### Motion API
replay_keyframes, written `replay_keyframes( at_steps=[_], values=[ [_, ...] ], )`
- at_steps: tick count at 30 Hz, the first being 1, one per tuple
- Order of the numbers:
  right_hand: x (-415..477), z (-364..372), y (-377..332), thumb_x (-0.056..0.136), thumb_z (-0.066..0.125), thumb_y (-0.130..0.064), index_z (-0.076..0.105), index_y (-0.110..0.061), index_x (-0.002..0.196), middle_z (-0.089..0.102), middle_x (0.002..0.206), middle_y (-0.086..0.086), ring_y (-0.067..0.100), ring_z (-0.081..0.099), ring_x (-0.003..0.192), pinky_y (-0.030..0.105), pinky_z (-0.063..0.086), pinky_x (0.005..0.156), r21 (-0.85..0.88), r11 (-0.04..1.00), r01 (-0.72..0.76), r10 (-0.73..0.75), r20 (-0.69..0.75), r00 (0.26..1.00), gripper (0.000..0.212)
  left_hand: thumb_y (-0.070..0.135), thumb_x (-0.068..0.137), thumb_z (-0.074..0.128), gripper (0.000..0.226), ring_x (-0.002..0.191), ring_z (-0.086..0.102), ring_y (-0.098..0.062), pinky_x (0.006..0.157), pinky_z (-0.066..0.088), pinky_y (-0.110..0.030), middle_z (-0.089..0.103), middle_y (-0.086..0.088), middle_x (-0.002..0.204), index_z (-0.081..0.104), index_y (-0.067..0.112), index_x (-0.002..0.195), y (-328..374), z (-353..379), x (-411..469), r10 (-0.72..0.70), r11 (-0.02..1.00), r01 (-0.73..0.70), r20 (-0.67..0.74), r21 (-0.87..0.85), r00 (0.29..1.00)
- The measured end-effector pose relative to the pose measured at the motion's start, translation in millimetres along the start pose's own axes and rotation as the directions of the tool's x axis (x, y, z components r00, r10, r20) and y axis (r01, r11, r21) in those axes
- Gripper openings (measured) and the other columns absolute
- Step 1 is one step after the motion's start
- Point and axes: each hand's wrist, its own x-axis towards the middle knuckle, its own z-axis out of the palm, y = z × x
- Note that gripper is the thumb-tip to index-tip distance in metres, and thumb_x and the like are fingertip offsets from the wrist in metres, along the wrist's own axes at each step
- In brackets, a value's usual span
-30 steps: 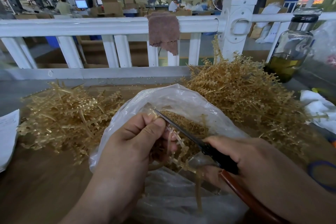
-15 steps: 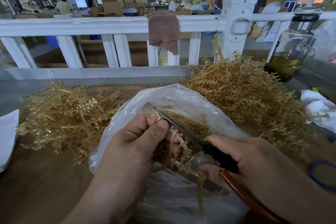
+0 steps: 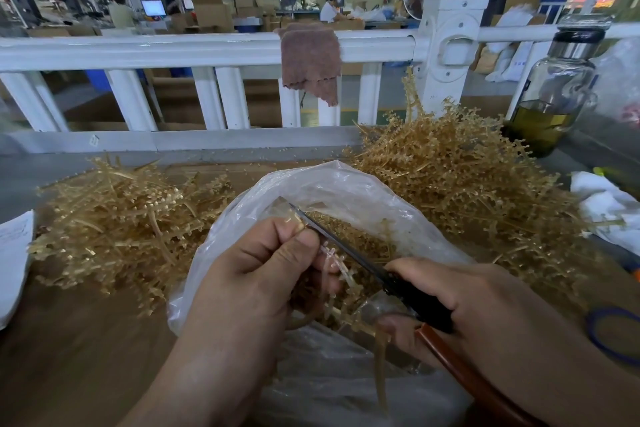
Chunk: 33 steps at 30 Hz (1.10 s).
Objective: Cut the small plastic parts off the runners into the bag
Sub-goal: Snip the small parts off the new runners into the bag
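A wooden table carries two tangled heaps of tan runners. The bigger right heap lies against the white railing, and the left heap is well apart from it. Between them, just in front of the person, a clear plastic bag gapes open. Both hands work close together over its mouth. The left hand pinches one runner between thumb and curled fingers. The right hand is wrapped round a cutter with a red-brown handle, its dark blade slanting up to the runner beside the left thumb. Cut parts lie heaped inside the bag, just beyond the blade.
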Motion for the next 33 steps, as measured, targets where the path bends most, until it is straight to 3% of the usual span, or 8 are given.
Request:
replay_keyframes(
  at_steps=[4, 11, 13, 18, 23, 33],
  values=[
    [-0.5, 0.0, -0.5, 0.076, 0.043, -0.082, 0.064, -0.036, 0.104, 0.066, 0.078, -0.016, 0.002, 0.064, 0.072, 0.022, 0.049, 0.063, 0.016, 1.000, -0.010, 0.010, 0.010, 1.000, 0.057, 0.041, 0.064, 0.070, 0.019, 0.063, 0.067, -0.020, 0.060, 0.057, -0.026, 0.070, -0.011, 0.069, 0.070, 0.022, 0.062, -0.5, -0.7, -0.3, 0.009, 1.000, -0.009, 0.001, 0.005, 1.000],
    [-1.1, -1.2, 0.0, 0.078, 0.033, -0.087, 0.063, -0.037, 0.103, 0.066, 0.077, -0.015, -0.001, 0.063, 0.070, 0.016, 0.046, 0.060, 0.019, 1.000, -0.008, 0.007, 0.034, 0.999, 0.063, 0.040, 0.064, 0.071, 0.018, 0.064, 0.068, -0.020, 0.060, 0.057, -0.026, 0.069, -0.009, 0.067, 0.068, 0.023, 0.061, 1.5, -0.1, -2.1, 0.002, 1.000, -0.002, 0.004, -0.004, 1.000],
    [-0.5, -1.5, 0.5, 0.079, 0.038, -0.085, 0.064, -0.036, 0.102, 0.066, 0.077, -0.014, -0.001, 0.063, 0.068, 0.014, 0.046, 0.058, 0.028, 1.000, -0.010, 0.009, 0.050, 0.999, 0.061, 0.039, 0.065, 0.070, 0.018, 0.064, 0.067, -0.020, 0.060, 0.056, -0.025, 0.069, -0.010, 0.067, 0.067, 0.022, 0.061, 2.1, 0.3, -2.6, 0.007, 1.000, -0.007, 0.008, 0.000, 1.000],
    [-0.2, -1.2, 2.9, 0.077, 0.036, -0.091, 0.063, -0.033, 0.105, 0.068, 0.082, -0.013, -0.002, 0.065, 0.071, 0.021, 0.050, 0.064, 0.035, 0.999, -0.015, 0.013, 0.065, 0.998, 0.070, 0.035, 0.069, 0.069, 0.015, 0.065, 0.068, -0.020, 0.060, 0.056, -0.025, 0.068, -0.007, 0.068, 0.068, 0.022, 0.062, 2.4, 1.1, -2.7, 0.018, 1.000, -0.018, 0.003, -0.002, 1.000],
    [-0.3, -3.3, 2.5, 0.078, 0.044, -0.086, 0.060, -0.040, 0.108, 0.066, 0.084, -0.018, -0.004, 0.063, 0.070, 0.012, 0.046, 0.059, 0.064, 0.998, -0.019, 0.013, 0.091, 0.996, 0.057, 0.032, 0.069, 0.068, 0.012, 0.063, 0.068, -0.017, 0.061, 0.058, -0.025, 0.067, -0.003, 0.065, 0.067, 0.024, 0.060, 3.6, 2.2, -2.5, 0.007, 1.000, -0.007, -0.004, -0.015, 1.000],
    [-1.4, -4.1, 1.2, 0.079, 0.044, -0.086, 0.058, -0.045, 0.109, 0.066, 0.082, -0.017, -0.004, 0.063, 0.066, 0.011, 0.044, 0.059, 0.100, 0.995, -0.019, 0.008, 0.109, 0.994, 0.053, 0.029, 0.073, 0.066, 0.015, 0.061, 0.067, -0.018, 0.058, 0.057, -0.026, 0.067, -0.006, 0.065, 0.066, 0.024, 0.059, 6.1, 5.8, -5.2, 0.017, 0.999, -0.017, -0.003, 0.046, 1.000]
  ],
)
